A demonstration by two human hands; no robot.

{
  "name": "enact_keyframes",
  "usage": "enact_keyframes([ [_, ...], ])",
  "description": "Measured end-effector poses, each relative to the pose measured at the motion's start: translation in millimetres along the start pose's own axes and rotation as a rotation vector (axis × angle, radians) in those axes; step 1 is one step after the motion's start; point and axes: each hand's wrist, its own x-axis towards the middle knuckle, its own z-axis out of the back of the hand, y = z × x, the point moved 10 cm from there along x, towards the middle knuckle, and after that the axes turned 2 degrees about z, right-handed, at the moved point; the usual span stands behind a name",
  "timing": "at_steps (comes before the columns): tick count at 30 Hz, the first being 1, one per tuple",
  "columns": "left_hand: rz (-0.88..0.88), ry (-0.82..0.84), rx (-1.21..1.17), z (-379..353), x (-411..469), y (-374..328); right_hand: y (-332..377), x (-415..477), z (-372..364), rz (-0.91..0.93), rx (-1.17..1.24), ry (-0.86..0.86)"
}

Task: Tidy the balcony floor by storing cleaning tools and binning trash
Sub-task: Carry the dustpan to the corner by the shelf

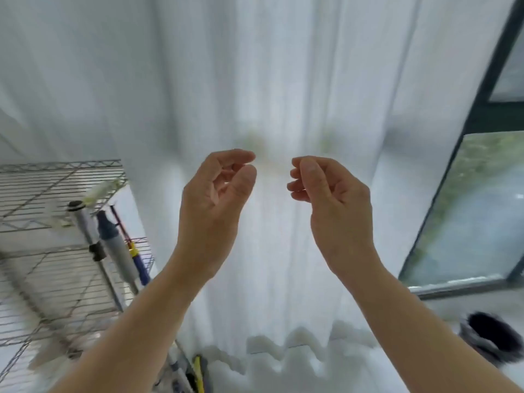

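Note:
My left hand and my right hand are raised side by side in front of a white sheer curtain. Both have loosely curled fingers with nothing in them, and a gap separates them. Long-handled cleaning tools, one grey and one blue with yellow, lean against the corner post of a wire shelf rack at the left. Their lower ends show near the floor at the bottom. A small bin with a dark opening stands at the lower right.
The curtain hangs to the floor and bunches there. A dark-framed window runs along the right, with a sill below it. The wire rack has two shelf levels in view at the left.

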Motion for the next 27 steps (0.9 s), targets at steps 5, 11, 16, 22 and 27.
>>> enact_keyframes([
  [5,-0.029,0.208,-0.153,-154.0,5.9,-2.8,0.0,22.3,146.0,0.041,-0.145,-0.207],
  [11,0.01,0.423,-0.36,-310.8,-9.3,1.2,-0.3,18.3,294.6,0.051,-0.311,-0.415],
  [16,0.014,0.574,-0.474,-404.6,-20.9,-1.9,2.2,7.8,380.5,0.047,-0.385,-0.575],
  [22,0.029,0.736,-0.619,-488.8,-27.8,-2.0,9.8,-5.9,448.9,0.058,-0.477,-0.765],
  [27,0.011,0.815,-0.708,-539.8,-18.2,3.5,12.6,5.3,483.9,0.085,-0.564,-0.873],
])
